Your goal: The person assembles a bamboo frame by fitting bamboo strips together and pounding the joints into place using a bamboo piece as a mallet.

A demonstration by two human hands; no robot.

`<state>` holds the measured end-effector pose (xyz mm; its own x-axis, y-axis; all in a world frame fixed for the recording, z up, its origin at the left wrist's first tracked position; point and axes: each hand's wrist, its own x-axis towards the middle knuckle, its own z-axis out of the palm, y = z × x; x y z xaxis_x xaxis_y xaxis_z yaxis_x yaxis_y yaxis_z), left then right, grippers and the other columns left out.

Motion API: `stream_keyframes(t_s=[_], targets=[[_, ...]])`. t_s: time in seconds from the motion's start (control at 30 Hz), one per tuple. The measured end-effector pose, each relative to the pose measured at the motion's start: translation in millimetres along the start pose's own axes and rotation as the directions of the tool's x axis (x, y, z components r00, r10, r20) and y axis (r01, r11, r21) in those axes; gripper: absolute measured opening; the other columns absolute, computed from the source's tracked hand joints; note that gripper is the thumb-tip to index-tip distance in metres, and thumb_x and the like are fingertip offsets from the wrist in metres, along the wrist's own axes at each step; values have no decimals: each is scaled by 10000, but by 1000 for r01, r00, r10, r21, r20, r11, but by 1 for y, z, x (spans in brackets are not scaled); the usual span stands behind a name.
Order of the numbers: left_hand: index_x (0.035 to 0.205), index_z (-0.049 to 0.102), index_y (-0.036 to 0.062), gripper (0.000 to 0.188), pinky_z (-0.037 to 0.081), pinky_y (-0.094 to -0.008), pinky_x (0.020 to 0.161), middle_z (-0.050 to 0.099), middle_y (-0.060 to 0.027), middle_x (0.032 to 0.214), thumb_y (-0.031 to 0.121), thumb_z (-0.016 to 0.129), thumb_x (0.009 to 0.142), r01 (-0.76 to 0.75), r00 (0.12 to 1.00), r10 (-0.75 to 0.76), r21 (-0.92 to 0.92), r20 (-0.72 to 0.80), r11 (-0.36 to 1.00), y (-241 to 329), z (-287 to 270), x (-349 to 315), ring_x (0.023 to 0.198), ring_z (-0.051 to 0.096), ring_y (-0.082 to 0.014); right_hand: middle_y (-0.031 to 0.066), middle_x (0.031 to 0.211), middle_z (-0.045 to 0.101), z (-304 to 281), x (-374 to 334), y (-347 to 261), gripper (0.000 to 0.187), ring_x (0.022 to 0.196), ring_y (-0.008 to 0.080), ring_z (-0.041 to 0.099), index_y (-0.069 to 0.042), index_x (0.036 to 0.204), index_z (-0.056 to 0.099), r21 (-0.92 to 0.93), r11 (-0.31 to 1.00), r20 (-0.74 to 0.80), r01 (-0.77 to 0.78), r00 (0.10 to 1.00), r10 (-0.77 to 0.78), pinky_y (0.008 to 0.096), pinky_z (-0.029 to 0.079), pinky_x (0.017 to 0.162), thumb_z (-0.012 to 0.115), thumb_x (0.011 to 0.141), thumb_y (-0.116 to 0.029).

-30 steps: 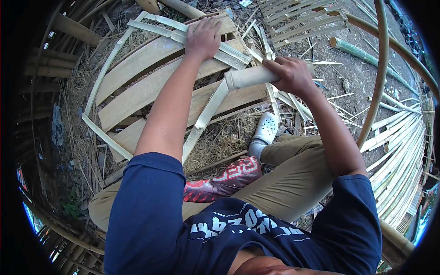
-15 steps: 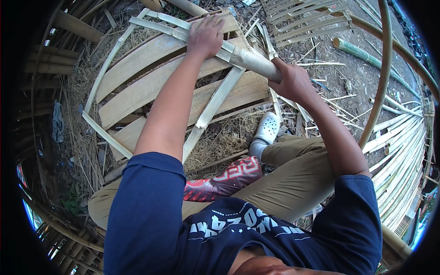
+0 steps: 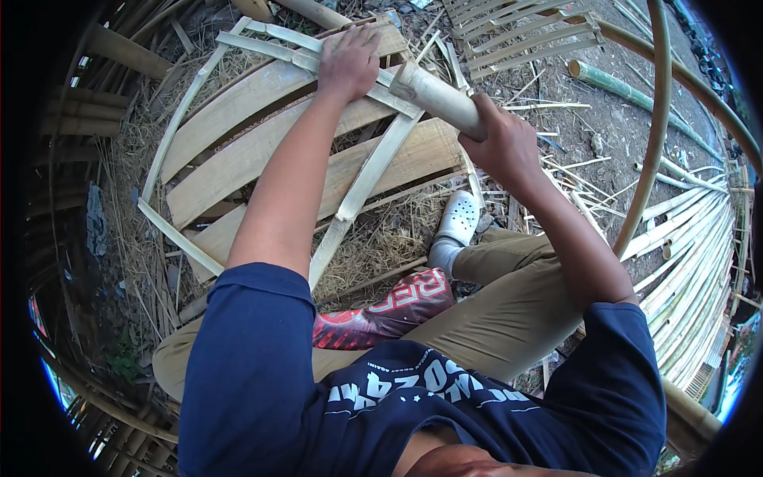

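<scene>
My left hand [image 3: 348, 63] lies palm down, fingers stretched out, over a split-bamboo strip [image 3: 280, 52] across the far part of a slatted wooden platform [image 3: 230, 115]. In my right hand [image 3: 509, 143] is a thick, pale round bamboo or wooden club [image 3: 439, 99], gripped at its right end. Its free end points left, above the strips and close to my left hand. Another split strip [image 3: 362, 187] runs slantwise from below the club toward me. More joined strips [image 3: 179, 111] bend around the platform's left side.
A slatted bamboo panel [image 3: 532, 40] lies at the far right, near a green bamboo pole [image 3: 636, 98]. Curved poles [image 3: 661, 127] arch along the right, beside a stack of bamboo lengths [image 3: 691, 278]. A red printed bag [image 3: 389, 314] is by my legs; straw litters the ground.
The club's free end has risen from the strips and now shows its end face. My left hand stays on the strip, and the whole view has shifted slightly.
</scene>
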<state>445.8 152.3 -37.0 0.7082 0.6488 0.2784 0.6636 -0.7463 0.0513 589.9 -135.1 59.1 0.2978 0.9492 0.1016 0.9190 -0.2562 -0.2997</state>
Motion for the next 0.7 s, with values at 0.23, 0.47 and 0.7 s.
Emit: stream_keyframes(t_s=[0.23,0.47,0.7], targets=[[1619,463,268,580,149,-529,1313,361,2,1730,349,388,1050,-4,1000,4,-23,0,1000,7,-1,0,1607,298,-202,180,858,729,9,-4,12,482,794,405,732,-100,1215,620,-54,998,49,19,999,-16,514,564,714,811,796,-243],[1623,458,266,582,156,-525,1312,353,2,1734,342,401,1048,-10,1000,10,-19,-18,1000,6,0,1,1609,295,-202,175,854,733,20,-8,22,483,775,407,730,-97,1201,624,-21,999,40,40,998,-39,503,562,696,829,783,-229],[1623,454,257,569,174,-521,1308,356,3,1732,324,385,1062,-6,1000,6,9,-3,1000,9,-6,3,1606,298,-205,225,868,745,-14,-3,2,424,739,378,754,-67,1193,638,-204,979,29,-2,1000,8,497,572,651,805,828,-206]])
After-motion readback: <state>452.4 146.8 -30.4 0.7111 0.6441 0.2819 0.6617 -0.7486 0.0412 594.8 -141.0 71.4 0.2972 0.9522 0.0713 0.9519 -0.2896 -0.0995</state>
